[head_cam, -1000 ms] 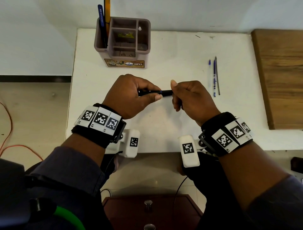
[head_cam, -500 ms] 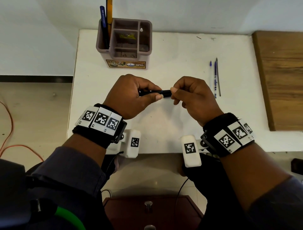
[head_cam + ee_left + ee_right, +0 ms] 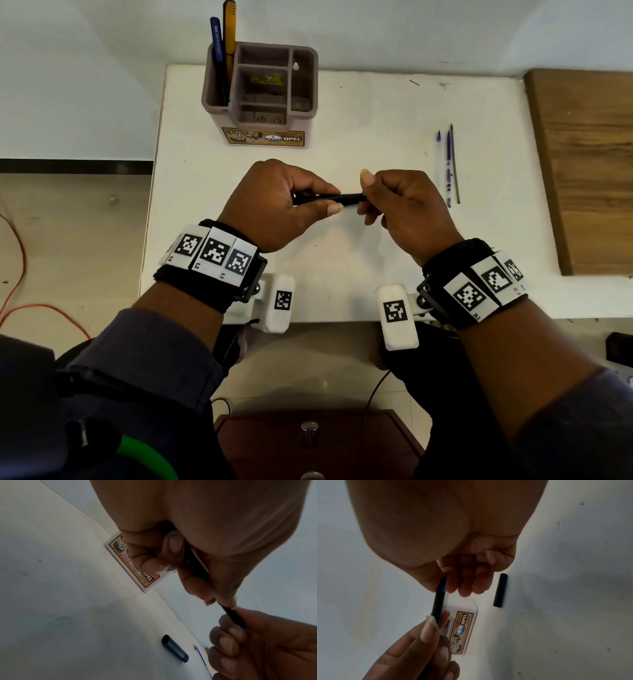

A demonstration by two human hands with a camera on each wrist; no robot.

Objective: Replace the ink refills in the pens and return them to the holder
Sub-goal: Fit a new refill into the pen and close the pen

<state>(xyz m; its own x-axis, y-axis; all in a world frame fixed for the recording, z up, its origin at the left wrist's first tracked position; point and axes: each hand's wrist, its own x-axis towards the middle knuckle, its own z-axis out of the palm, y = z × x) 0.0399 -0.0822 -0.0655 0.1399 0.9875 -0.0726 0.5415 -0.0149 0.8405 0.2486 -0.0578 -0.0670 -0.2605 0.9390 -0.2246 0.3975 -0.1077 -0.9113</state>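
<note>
- The left hand [image 3: 274, 202] grips one end of a black pen [image 3: 337, 198], held level above the middle of the white table [image 3: 359, 120].
- The right hand [image 3: 407, 209] pinches the pen's other end.
- A loose black barrel piece [image 3: 175, 649] lies on the table under the hands.
- Refills [image 3: 449, 164] lie near the right edge.
- The holder [image 3: 263, 89] stands at the far edge, with two pens [image 3: 222, 51] in its left compartment.
</note>
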